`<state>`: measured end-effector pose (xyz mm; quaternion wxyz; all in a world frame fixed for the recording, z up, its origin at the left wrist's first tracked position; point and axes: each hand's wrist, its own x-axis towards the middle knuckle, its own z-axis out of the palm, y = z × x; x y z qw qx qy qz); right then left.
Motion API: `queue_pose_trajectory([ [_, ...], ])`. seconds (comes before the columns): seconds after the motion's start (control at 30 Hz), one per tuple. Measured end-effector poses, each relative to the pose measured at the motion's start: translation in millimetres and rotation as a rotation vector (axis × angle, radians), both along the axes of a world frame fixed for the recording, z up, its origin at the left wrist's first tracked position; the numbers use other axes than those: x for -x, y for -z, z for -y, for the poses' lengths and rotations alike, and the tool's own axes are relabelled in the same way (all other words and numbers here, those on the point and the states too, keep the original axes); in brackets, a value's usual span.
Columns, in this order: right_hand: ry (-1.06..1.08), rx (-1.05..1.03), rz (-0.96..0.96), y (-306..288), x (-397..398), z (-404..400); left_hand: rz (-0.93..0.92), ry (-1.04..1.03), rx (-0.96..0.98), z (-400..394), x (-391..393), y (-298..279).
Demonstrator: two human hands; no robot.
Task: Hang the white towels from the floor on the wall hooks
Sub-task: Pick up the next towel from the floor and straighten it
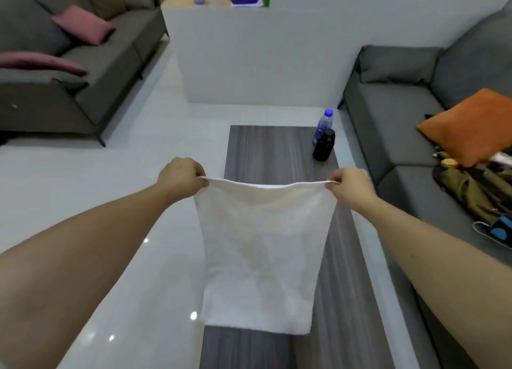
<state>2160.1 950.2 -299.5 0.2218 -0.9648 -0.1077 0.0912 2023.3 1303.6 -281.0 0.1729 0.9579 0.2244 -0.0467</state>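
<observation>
A white towel (260,255) hangs flat in front of me, stretched by its top edge above a dark wood-grain low table (277,149). My left hand (181,176) pinches the towel's top left corner. My right hand (350,184) pinches the top right corner. The towel's lower edge hangs free, roughly level with the near part of the table. No wall hooks are in view.
A clear bottle with a blue cap (323,124) and a black bottle (324,145) stand on the table's far right. Grey sofas stand left (91,63) and right (401,110), the right one with an orange cushion (471,127) and bags. A white partition (249,55) is ahead.
</observation>
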Motion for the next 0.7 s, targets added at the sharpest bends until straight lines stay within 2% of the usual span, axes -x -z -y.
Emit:
queue_pose_trajectory([
  [0.23, -0.011, -0.100, 0.343, -196, -72, -6, 0.339, 0.029, -0.155, -9, -73, -199],
  [0.4, -0.004, -0.183, 0.497, -288, -79, 1, 0.530, 0.041, -0.253, -4, -74, -296],
  [0.53, 0.010, -0.232, 0.557, -306, -64, 13, 0.619, 0.060, -0.280, 2, -58, -315],
  [0.7, -0.011, -0.144, 0.474, -262, -18, 30, 0.537, 0.071, -0.187, 12, -21, -266],
])
